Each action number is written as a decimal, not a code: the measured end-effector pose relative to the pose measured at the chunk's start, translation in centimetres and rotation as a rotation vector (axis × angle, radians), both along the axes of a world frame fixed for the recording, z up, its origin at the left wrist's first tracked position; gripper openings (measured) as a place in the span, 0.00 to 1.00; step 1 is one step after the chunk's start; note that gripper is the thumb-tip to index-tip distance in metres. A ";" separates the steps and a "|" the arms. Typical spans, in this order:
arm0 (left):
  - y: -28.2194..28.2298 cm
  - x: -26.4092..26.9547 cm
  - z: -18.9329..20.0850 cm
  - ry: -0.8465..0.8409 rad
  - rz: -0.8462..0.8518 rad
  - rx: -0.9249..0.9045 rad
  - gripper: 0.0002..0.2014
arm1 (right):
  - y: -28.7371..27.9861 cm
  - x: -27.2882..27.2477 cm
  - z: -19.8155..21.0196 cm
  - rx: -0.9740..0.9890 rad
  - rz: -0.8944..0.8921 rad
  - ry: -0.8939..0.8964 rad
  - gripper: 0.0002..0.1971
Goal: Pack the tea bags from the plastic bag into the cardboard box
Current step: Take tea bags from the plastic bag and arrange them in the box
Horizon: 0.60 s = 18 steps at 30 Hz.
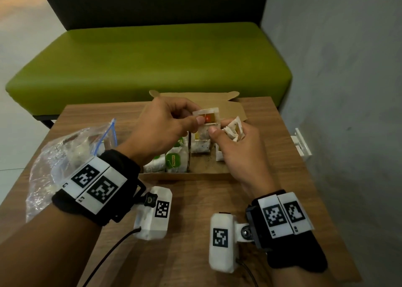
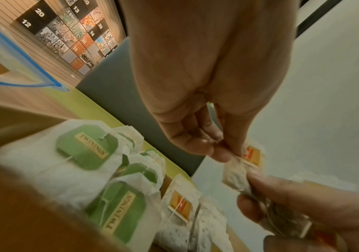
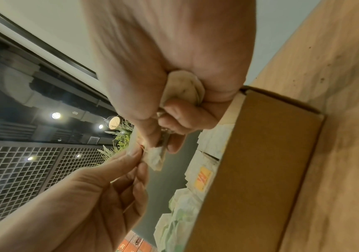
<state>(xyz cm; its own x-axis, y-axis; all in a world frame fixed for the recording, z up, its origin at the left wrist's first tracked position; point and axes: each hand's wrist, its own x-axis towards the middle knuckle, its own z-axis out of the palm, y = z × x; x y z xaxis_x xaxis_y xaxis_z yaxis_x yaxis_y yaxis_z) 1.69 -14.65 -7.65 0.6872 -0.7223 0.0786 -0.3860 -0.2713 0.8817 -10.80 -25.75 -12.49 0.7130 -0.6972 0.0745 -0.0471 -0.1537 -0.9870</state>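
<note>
Over the open cardboard box (image 1: 195, 176) my left hand (image 1: 196, 116) pinches a white tea bag with a yellow-and-red tag (image 1: 207, 117) by its top edge. My right hand (image 1: 219, 130) grips a crumpled bunch of tea bags (image 1: 234, 127) in its curled fingers, and its thumb and forefinger pinch the lower end of that same tea bag (image 2: 235, 177). In the box, green-tagged tea bags (image 1: 174, 161) stand at the left and yellow-tagged tea bags (image 1: 200, 144) in the middle. The plastic bag (image 1: 65, 156) with the blue zip lies left of the box, partly behind my left wrist.
The box sits on a small wooden table (image 1: 272, 156), its lid (image 1: 230, 108) folded back at the far side. A green bench (image 1: 152, 65) stands beyond the table and a grey wall (image 1: 348, 91) rises at the right. A white fitting (image 1: 301, 143) is by the table's right edge.
</note>
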 end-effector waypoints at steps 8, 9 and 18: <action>-0.5 0.6 -1.7 -0.096 -0.008 0.303 0.02 | -0.3 0.1 0.8 0.330 -0.221 -0.018 0.23; -0.7 0.5 -2.1 -0.145 -0.019 0.369 0.02 | -0.3 0.0 0.9 0.380 -0.197 -0.029 0.26; -1.5 0.3 -4.0 -0.455 0.085 0.530 0.03 | 0.2 0.5 1.2 0.566 -0.038 -0.040 0.14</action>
